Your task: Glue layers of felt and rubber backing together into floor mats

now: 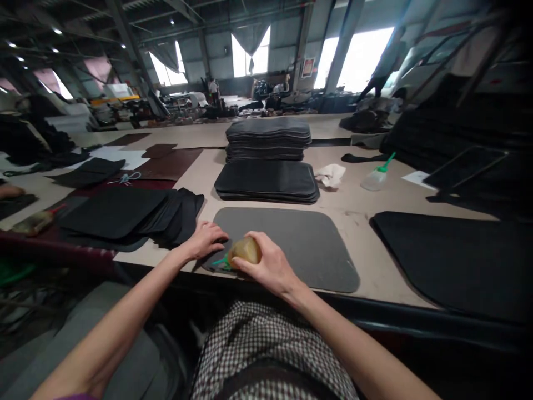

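Note:
A dark grey mat (300, 244) with rounded corners lies flat on the table in front of me. My right hand (268, 266) is closed round a yellowish squeeze bottle (246, 250). Its green nozzle (220, 261) points left at the mat's near left corner. My left hand (206, 239) rests on that same corner, fingers bent down on the mat's edge, holding nothing I can make out.
Two stacks of black mats (268, 161) stand behind the grey mat. More black pieces (125, 214) lie at left, a large black mat (458, 261) at right. A second bottle with green nozzle (377, 178) and a crumpled cloth (331, 175) lie further back.

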A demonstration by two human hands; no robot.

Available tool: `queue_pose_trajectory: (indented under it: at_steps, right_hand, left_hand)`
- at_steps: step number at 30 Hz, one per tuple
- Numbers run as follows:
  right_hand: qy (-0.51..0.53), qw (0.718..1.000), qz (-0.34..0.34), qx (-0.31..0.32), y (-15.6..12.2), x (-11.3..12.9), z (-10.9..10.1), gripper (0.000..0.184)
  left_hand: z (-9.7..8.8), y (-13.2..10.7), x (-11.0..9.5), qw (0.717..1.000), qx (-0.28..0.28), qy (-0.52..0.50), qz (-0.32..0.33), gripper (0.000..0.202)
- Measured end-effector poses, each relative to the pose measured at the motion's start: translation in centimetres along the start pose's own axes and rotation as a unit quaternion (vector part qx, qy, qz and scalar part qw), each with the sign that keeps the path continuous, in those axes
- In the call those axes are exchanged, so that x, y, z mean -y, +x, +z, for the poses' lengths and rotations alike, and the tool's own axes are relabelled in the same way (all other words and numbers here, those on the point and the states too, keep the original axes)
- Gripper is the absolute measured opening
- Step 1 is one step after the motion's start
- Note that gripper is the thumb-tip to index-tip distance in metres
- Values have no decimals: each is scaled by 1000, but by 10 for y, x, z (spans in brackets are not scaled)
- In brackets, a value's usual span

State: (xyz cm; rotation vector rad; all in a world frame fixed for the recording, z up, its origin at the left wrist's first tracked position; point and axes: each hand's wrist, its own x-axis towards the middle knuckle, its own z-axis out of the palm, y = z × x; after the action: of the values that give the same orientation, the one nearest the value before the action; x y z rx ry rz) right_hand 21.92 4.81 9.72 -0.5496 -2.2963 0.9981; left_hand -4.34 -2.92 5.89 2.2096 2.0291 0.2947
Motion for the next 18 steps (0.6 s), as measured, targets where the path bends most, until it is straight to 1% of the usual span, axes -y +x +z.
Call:
queue_pose_trajectory:
  at_steps: [2,4,6,8,10,12,16,18]
  right_hand:
    - [-16,1000,-8,5,8,3,18,45]
    - [-24,1000,-6,8,12,3,30,47]
    - [-22,1000,-6,14,13,2,36,47]
    - [-14,1000,-9,23,12,1,36,44]
    - [-3,999,-12,34,10,1,29,41]
    - [4,999,-11,38,7,-1,17,39]
    - [3,1000,-7,17,-1,-10,-15,42]
    - [-15,1000,-10,20,-6,-17,-33,43]
  left_hand:
    - [2,1,3,1000,4,5,4,22]
    - [2,1,5,1000,5,9,6,22]
    - [3,2,6,1000,6,13,7,21]
    - [3,3,8,1000,9,15,8,20]
    - [4,3,9,1000,12,16,8,21]
    - [5,3,9,1000,13,16,8,23]
    - [4,3,7,1000,14,15,8,25]
    - [4,2,6,1000,14,15,6,26]
